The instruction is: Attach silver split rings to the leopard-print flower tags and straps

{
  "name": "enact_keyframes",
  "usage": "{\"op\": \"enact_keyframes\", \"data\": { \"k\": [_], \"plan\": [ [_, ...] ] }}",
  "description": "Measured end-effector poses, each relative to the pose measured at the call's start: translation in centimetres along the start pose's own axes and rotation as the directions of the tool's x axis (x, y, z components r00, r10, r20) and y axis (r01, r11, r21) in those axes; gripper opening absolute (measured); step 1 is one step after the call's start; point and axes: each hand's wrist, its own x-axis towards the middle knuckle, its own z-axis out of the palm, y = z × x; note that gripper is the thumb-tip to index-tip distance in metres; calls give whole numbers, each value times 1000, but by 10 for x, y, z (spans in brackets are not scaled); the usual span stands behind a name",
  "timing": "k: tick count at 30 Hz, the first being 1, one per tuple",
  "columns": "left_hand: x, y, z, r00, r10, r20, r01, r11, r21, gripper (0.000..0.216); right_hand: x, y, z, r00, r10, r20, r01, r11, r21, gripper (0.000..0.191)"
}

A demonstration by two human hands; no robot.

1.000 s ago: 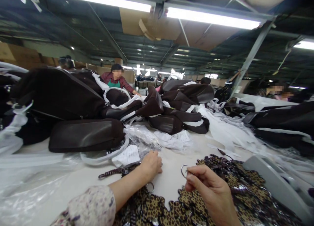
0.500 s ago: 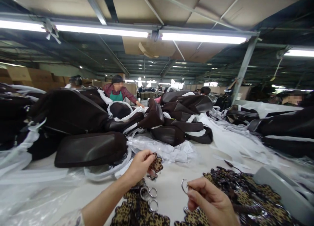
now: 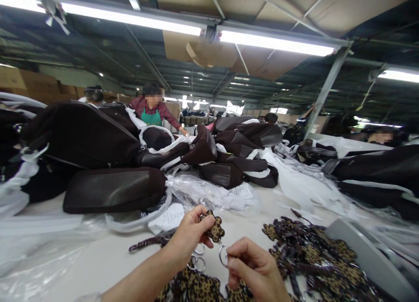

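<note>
My left hand (image 3: 193, 234) is closed on a leopard-print flower-shaped charm (image 3: 214, 227), pinched between thumb and fingers. Just right of it, my right hand (image 3: 250, 267) pinches a silver metal ring (image 3: 223, 255) that stands out from the fingertips. The ring and the charm are close together; whether they touch I cannot tell. Below my hands lie several leopard-print charms (image 3: 193, 284) with loose silver rings (image 3: 197, 263) on top. A dark braided strap (image 3: 147, 242) sticks out to the left of my wrist.
A heap of charms and dark straps (image 3: 314, 254) lies at right beside a grey bin (image 3: 366, 249). Dark brown bags (image 3: 114, 190) with white wrapping are piled across the table's back. Clear plastic (image 3: 49, 267) covers the left side. A co-worker in a green apron (image 3: 151, 117) reaches over the bags.
My right hand has moved left with the ring, towards the charm in my left hand. The charm has turned slightly and come lower. The camera view has tilted down a little.
</note>
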Motion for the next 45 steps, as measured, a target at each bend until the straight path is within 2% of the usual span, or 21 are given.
{"op": "enact_keyframes", "data": {
  "k": [3,7,17,26,30,34,37,40,42,45],
  "plan": [
    [-3,-1,4,999,-21,31,21,1000,-17,40,0,3,1,1000,6,17,-6,1000,-1,33],
    [-5,1,6,1000,-8,14,8,1000,2,40,0,6,1,998,2,59,-5,999,40,32],
    [-9,3,6,998,50,35,-53,996,76,31,3,4,-2,999,9,48,-13,997,75,34],
    [-6,-1,-2,968,165,188,-174,984,31,27,4,1,0,993,78,86,-94,973,209,33],
    [-4,-7,-9,947,169,272,-178,984,9,28,6,4,-1,990,99,96,-120,962,246,34],
    [-2,-9,-12,947,135,291,-129,991,-42,29,8,5,-3,992,112,63,-122,977,178,35],
    [-2,-5,-13,939,109,326,-82,992,-96,27,7,2,-5,998,23,-61,-19,997,72,36],
    [0,0,-21,917,44,397,-9,996,-90,28,4,-1,-6,969,-145,-198,118,983,-144,31],
    [3,3,-32,870,-14,494,56,996,-71,32,1,0,-7,936,-273,-221,195,927,-321,25],
    [9,8,-50,771,-83,631,99,995,10,32,-3,2,-8,888,-436,-147,318,811,-491,14]
  ]
}}
